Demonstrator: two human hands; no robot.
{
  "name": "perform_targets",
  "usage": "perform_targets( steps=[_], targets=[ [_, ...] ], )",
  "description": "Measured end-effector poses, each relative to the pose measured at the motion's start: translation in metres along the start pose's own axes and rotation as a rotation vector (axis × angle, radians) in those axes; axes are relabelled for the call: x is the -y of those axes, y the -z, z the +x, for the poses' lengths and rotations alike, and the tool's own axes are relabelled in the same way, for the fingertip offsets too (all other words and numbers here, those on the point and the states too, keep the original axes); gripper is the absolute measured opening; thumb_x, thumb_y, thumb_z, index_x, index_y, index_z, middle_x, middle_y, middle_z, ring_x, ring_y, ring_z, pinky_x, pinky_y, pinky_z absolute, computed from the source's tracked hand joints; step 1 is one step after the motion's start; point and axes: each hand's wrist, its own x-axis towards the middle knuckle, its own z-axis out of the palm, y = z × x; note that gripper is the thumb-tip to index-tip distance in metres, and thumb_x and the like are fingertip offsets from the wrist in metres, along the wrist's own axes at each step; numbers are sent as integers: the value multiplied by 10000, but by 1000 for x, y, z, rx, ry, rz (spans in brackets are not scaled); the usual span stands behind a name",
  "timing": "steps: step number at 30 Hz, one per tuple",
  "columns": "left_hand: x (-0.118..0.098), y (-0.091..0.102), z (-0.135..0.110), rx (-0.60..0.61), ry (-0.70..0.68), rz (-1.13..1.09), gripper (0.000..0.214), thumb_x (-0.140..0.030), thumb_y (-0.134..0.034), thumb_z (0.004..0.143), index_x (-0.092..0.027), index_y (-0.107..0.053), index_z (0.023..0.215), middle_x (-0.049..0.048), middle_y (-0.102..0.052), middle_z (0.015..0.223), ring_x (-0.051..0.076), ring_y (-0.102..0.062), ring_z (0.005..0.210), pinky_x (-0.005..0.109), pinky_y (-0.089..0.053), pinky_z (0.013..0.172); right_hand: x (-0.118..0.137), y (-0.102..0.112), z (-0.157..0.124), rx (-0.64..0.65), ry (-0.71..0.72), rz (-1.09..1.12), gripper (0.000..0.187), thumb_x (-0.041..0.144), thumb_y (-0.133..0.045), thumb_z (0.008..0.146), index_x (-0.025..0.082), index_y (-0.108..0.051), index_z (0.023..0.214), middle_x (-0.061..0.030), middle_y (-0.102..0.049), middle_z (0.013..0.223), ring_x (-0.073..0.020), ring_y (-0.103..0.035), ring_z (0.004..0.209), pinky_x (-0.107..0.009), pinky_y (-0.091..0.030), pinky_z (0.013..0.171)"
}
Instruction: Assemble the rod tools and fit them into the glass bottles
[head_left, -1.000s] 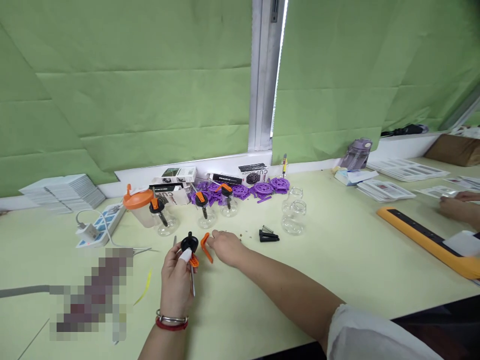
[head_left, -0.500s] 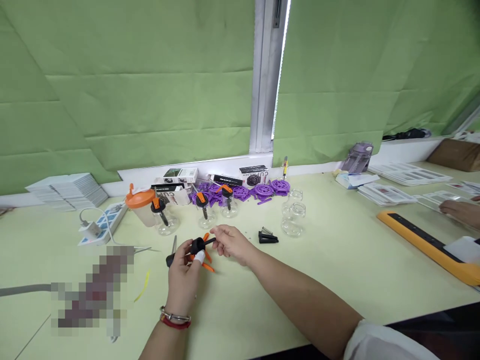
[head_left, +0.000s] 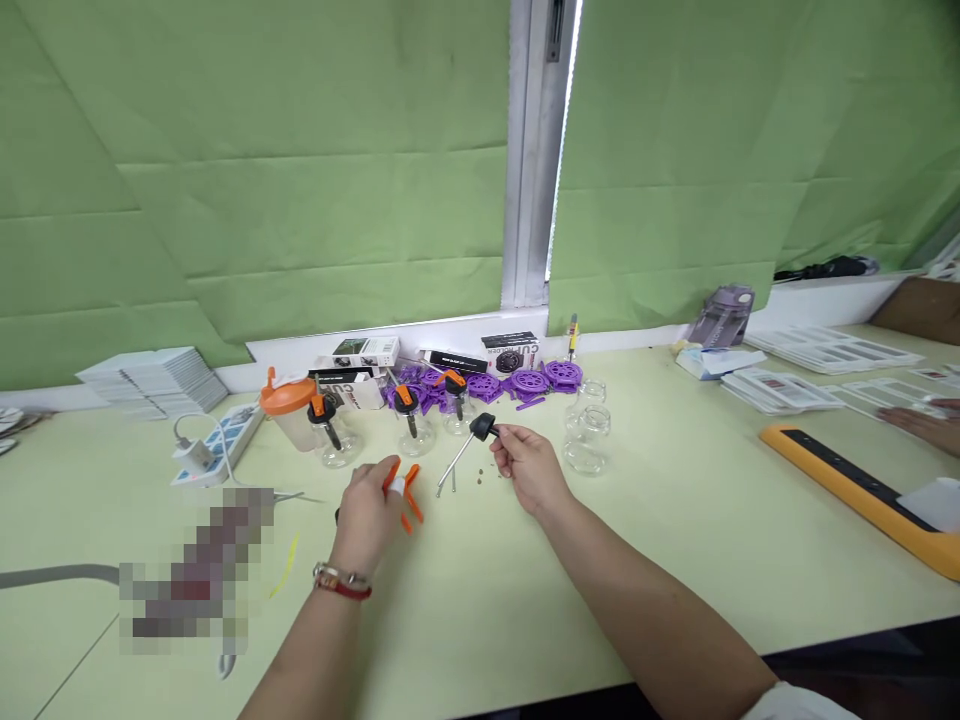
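My left hand point(head_left: 367, 512) rests low on the pale green table point(head_left: 675, 540), fingers closed around small orange plastic pieces point(head_left: 409, 490); one fingertip wears a white wrap. My right hand point(head_left: 529, 462) is raised a little further back and pinches a black cap with thin metal tubes point(head_left: 466, 452) hanging down to the left, their tips near the table. Just behind stand three small glass bottles fitted with black and orange tops point(head_left: 411, 420). Empty glass bottles point(head_left: 589, 432) stand to the right of my right hand.
Purple plastic wheels point(head_left: 529, 380), small boxes point(head_left: 360, 352) and an orange-lidded cup point(head_left: 289, 408) line the back edge. A power strip point(head_left: 217, 440) and stacked cards point(head_left: 154, 380) lie left. Another person's hand point(head_left: 926, 425) and an orange-edged tool point(head_left: 855, 482) are at right.
My right hand has pulled the black cap with its tubes away from the left hand, up and to the right. The left hand has lowered onto the table with the orange pieces.
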Motion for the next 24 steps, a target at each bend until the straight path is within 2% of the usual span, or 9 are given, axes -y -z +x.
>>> perform_targets(
  steps=[3,8,13,17,19,20,21,22,24],
  targets=[
    [-6,-5,29,204,9,411,368,-140,-426,773,-204,-628,1074,136,-612,964,267,-614,869,334,-444,711,2,10,-3,-10,-25,19,350,380,-718,624,122,-611,834,3,-573,605,-63,-441,466,-190,-274,402],
    [0,-26,60,330,66,528,256,-116,-461,716,-166,-652,877,167,-661,894,304,-643,806,345,-454,631,-2,11,-7,-7,-43,32,365,391,-725,614,121,-618,835,5,-580,599,-63,-439,460,-192,-267,403],
    [6,-31,61,352,75,556,224,-139,-468,728,-175,-646,859,159,-683,912,307,-653,831,363,-471,657,-7,9,-7,10,-65,22,371,398,-726,616,127,-616,844,3,-584,600,-68,-441,460,-196,-267,407],
    [-10,-21,46,287,42,537,239,-156,-462,749,-135,-649,896,193,-669,924,334,-638,885,424,-467,735,-10,7,-10,59,-54,-22,357,413,-694,666,136,-612,876,-7,-589,638,-78,-457,484,-206,-293,427],
    [-24,-13,32,214,-6,486,319,-189,-412,811,-142,-608,1058,173,-644,1035,296,-612,980,402,-453,813,-13,4,-14,133,21,-97,331,416,-639,735,149,-606,928,-19,-603,692,-91,-483,519,-220,-335,461],
    [-31,-8,23,176,-40,415,373,-228,-354,863,-166,-545,1177,133,-648,1030,245,-621,953,359,-463,806,-15,2,-18,186,80,-162,310,406,-602,776,158,-603,960,-26,-612,727,-98,-499,547,-229,-363,489],
    [-38,-4,14,124,-61,180,412,-281,-326,895,-172,-483,1260,103,-660,969,210,-640,848,332,-481,750,-16,0,-23,249,155,-244,285,387,-563,815,167,-598,993,-33,-620,765,-106,-517,583,-242,-392,528],
    [-44,-1,5,131,-90,-42,442,-342,-317,909,-196,-437,1309,76,-660,936,184,-641,749,318,-494,695,-17,-3,-29,323,239,-343,256,360,-525,849,176,-596,1012,-38,-624,799,-114,-532,627,-256,-418,576],
    [-51,5,-10,135,-164,-289,457,-423,-413,872,-212,-496,1269,67,-647,958,159,-622,678,317,-502,671,-19,-10,-42,479,415,-545,205,302,-458,896,189,-604,985,-40,-620,836,-130,-549,712,-281,-440,674]
  ],
)
